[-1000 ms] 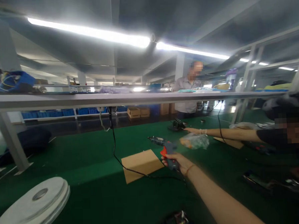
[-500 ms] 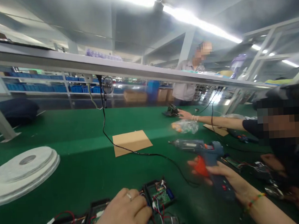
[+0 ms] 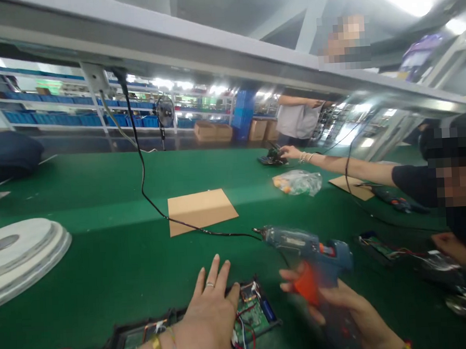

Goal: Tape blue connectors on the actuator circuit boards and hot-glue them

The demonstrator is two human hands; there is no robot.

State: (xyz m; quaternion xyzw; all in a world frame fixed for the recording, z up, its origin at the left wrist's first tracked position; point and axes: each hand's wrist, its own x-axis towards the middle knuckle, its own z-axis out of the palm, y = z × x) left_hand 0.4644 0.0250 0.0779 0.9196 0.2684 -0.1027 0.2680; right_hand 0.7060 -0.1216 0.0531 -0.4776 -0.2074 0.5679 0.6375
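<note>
My right hand [image 3: 343, 309] grips the handle of a blue glue gun [image 3: 311, 248] with an orange trigger, its nozzle pointing left above the green table. My left hand [image 3: 211, 313] lies flat, fingers stretched out, on a black open case with a green circuit board [image 3: 253, 311] and red wires at the near edge. A black cord [image 3: 148, 197] runs from the overhead rail across a brown cardboard sheet [image 3: 199, 210] toward the gun.
A white tape roll [image 3: 18, 253] lies at the left. A co-worker on the right reaches an arm [image 3: 342, 163] to a black device [image 3: 271, 157] near a plastic bag [image 3: 298, 181]. Another person stands behind the rail [image 3: 171, 39].
The view has tilted down. My right hand brought the glue gun back from over the cardboard toward the near edge. My left hand came into view and spread flat on the circuit board case.
</note>
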